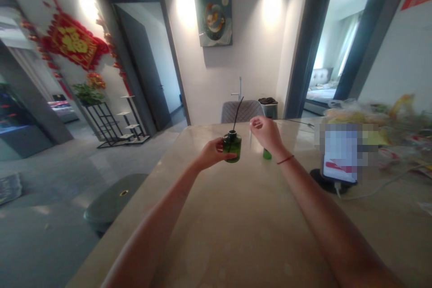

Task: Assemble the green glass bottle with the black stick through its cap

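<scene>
My left hand is wrapped round a small green glass bottle with a short dark neck. One thin dark stick rises from its mouth, leaning right. To the right of the bottle, at about rim height, is my right hand, its fingers curled together; whether anything is in them I cannot make out. A red cord circles that wrist. Below and behind the right hand a second green object stands on the table, mostly hidden by the hand.
The pale, glossy table stretches under both arms. At the right a lit phone stands on a dark holder with a white cable, near a heap of clear plastic wrapping. Beyond the far edge is a grey chair; a stool is at left.
</scene>
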Demonstrator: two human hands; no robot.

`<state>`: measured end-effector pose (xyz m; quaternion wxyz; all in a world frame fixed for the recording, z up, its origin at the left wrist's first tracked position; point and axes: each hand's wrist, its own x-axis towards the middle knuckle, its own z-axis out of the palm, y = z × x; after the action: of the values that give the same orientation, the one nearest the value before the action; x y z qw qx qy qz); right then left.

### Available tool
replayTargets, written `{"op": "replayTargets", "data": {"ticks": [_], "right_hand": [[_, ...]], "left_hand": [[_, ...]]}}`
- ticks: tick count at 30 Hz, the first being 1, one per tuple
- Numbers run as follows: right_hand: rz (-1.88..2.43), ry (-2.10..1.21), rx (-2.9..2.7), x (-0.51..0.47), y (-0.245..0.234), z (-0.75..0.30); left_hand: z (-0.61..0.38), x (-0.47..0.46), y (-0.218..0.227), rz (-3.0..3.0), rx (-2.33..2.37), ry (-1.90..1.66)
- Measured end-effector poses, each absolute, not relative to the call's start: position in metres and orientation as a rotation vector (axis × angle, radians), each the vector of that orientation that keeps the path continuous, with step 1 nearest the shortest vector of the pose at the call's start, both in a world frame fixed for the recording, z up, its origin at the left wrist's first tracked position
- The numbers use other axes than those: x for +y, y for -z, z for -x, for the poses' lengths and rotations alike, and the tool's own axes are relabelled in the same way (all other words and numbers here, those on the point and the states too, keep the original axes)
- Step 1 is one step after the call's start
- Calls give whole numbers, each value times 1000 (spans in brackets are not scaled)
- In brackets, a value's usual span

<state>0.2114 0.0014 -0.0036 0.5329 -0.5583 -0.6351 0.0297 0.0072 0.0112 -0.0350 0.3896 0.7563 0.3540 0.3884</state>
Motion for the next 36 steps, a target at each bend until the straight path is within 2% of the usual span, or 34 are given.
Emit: {"op": "replayTargets", "data": {"ticks": [4,8,36], "right_hand": [[929,-19,-1376,-21,-23,-213],[763,-28,-1343,-36,-34,-208],[881,-162,-1594,-28,-16,-184]], "left_hand": [[-9,12,41,-1946,904,-971],[-11,13,45,-1973,891,-949],[-14,10,44,-1965,888,-928]]}}
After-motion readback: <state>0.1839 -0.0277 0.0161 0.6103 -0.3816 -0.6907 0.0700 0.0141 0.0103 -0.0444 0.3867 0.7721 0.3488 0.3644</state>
